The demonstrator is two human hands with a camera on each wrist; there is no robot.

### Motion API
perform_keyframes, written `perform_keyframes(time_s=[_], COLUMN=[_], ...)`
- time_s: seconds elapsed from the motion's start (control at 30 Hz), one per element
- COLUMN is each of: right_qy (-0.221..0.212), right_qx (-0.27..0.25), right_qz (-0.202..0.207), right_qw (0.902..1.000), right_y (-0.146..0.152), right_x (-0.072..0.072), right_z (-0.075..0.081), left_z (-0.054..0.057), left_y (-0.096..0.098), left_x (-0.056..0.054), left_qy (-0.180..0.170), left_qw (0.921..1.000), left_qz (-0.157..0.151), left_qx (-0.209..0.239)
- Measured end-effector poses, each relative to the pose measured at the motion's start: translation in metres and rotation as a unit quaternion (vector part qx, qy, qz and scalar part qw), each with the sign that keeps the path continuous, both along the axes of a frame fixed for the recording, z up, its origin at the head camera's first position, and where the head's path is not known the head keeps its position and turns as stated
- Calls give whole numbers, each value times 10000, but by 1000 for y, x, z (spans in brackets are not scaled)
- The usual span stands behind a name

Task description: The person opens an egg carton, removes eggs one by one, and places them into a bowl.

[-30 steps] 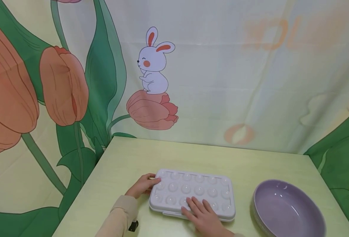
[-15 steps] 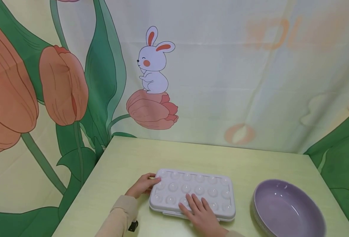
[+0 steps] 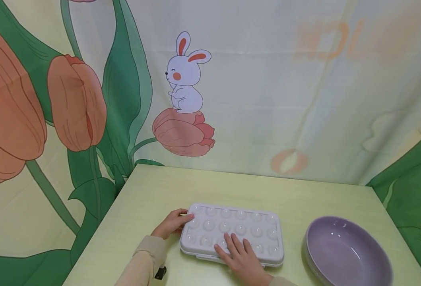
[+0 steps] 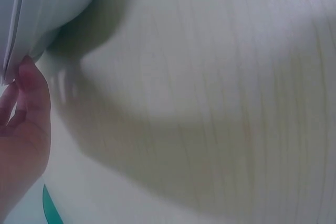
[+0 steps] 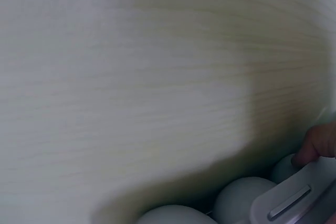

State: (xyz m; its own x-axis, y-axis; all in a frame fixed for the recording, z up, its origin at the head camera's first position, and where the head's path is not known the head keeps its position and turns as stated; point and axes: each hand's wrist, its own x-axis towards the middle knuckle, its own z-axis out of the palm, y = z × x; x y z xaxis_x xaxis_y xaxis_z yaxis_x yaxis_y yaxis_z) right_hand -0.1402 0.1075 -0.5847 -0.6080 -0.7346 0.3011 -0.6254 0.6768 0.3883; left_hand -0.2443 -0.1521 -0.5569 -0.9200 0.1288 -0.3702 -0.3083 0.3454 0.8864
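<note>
A closed white plastic egg box with rows of domed bumps on its lid lies on the table. My left hand grips its left end, thumb over the lid's edge and fingers at the side. In the left wrist view that hand touches the pale box. Spread and straight, the fingers of my right hand rest on the front of the lid. The right wrist view shows the box's rounded cups, a clip and a fingertip at one cup; whose hand it belongs to I cannot tell.
A large purple bowl stands to the right of the box, cut off by the picture's lower edge. Behind the pale wooden table hangs a cloth printed with tulips and a rabbit. A small black object is by the left sleeve.
My right hand has slid slightly to the left on the lid during the first half second. The left hand, the egg box and the bowl have stayed in place.
</note>
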Motion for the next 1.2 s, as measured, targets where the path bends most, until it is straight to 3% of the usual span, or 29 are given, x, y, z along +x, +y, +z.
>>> perform_keyframes(time_s=[0.6, 1.0, 1.2], right_qy=[696, 1206, 1245], right_qx=[78, -546, -634], right_qz=[145, 544, 648], right_qw=[9974, 9897, 9881], right_y=[1, -1, -1], right_x=[-7, -9, -7], right_z=[-13, -11, -9], left_z=[-4, -4, -6], left_y=[-1, -2, -3], left_x=[-2, -4, -5], left_qy=[76, 70, 54], left_qw=[9995, 9994, 9993], left_qz=[-116, -126, -158], left_qx=[-288, -322, -324])
